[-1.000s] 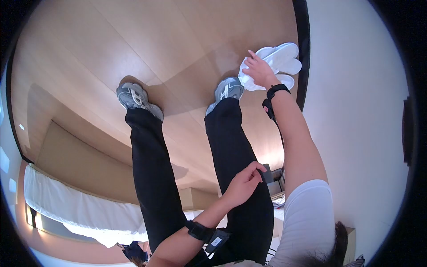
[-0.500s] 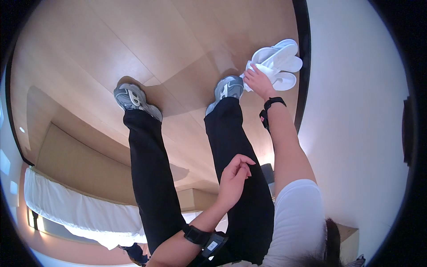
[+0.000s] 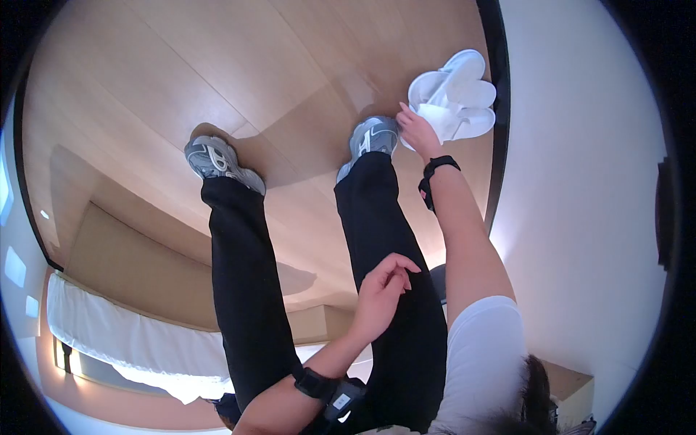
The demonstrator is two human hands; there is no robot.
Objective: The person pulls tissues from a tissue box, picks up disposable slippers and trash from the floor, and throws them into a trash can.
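Several white slippers lie overlapping on the wooden floor near the dark skirting at upper right. At their near left edge is my right hand, its fingers slightly bent and apart. It overlaps a white piece beside the slippers; whether it touches this is unclear. My left hand hovers in front of the right thigh, its fingers loosely curled with gaps between them and nothing visible in them. Black straps with small devices are on both wrists.
Grey shoes stand apart on the floor, below black trousers. A pale wall rises at the right. White bedding over a tan base is at lower left, and a box-like piece is at lower right.
The slippers appear slightly farther up and right, with their overlap altered. My right hand has drawn back from over the white material to its near edge. My left hand has shifted slightly left.
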